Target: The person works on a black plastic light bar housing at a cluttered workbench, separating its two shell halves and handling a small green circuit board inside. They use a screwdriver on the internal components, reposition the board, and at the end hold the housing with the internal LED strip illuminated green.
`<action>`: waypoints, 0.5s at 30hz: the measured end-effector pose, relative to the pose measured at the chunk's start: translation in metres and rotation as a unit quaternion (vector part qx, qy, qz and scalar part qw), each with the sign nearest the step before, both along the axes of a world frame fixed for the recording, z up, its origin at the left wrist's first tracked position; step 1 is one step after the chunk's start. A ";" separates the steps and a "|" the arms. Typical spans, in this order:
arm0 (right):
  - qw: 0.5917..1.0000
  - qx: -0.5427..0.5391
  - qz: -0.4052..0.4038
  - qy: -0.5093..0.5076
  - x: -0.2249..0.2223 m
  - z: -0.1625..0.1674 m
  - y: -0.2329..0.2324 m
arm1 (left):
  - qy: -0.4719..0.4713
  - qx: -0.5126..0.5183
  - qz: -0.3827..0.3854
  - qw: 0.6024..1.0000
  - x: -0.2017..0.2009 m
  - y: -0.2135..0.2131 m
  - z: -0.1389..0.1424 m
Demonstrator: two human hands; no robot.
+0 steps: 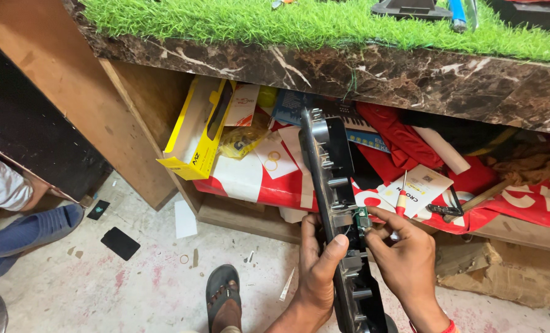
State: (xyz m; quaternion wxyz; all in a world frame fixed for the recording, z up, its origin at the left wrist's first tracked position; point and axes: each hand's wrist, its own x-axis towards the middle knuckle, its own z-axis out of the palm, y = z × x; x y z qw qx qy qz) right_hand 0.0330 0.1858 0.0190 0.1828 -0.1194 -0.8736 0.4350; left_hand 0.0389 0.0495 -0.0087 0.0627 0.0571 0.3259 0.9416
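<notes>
You are holding the long black panel upright with your left hand, just below the table. Your right hand is pinching the small green board on the panel.

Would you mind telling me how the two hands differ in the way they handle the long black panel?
The left hand wraps the long black panel from its left edge, thumb pressed across the front, bearing it upright. The right hand does not grip the panel; its fingertips pinch a small green circuit board at the panel's right side. The right wrist has a red band; the left is bare. Both meet at the panel's middle.
</notes>
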 end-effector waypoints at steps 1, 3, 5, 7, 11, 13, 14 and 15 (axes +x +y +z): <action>1.000 0.004 -0.001 -0.003 0.000 0.001 0.000 | -0.002 -0.001 0.000 1.000 0.001 0.000 0.000; 1.000 0.011 -0.003 -0.004 0.001 0.002 0.000 | -0.002 -0.008 -0.002 1.000 0.002 0.000 0.001; 1.000 0.018 -0.005 -0.001 0.002 0.002 -0.001 | 0.000 -0.017 -0.003 1.000 0.002 0.000 0.002; 1.000 0.021 -0.003 0.002 0.002 0.003 -0.001 | 0.007 -0.017 -0.001 1.000 0.002 0.000 0.003; 1.000 0.023 0.001 0.009 0.003 0.002 0.000 | -0.001 -0.001 -0.010 1.000 0.005 0.002 0.003; 1.000 0.022 0.003 0.010 0.002 0.001 0.001 | 0.005 -0.010 -0.003 1.000 0.004 0.002 0.003; 1.000 0.021 0.005 0.010 0.002 0.000 0.001 | 0.008 -0.015 0.000 1.000 0.004 0.002 0.002; 1.000 0.022 0.007 0.011 0.002 0.000 0.002 | 0.003 -0.013 -0.003 1.000 0.004 0.002 0.002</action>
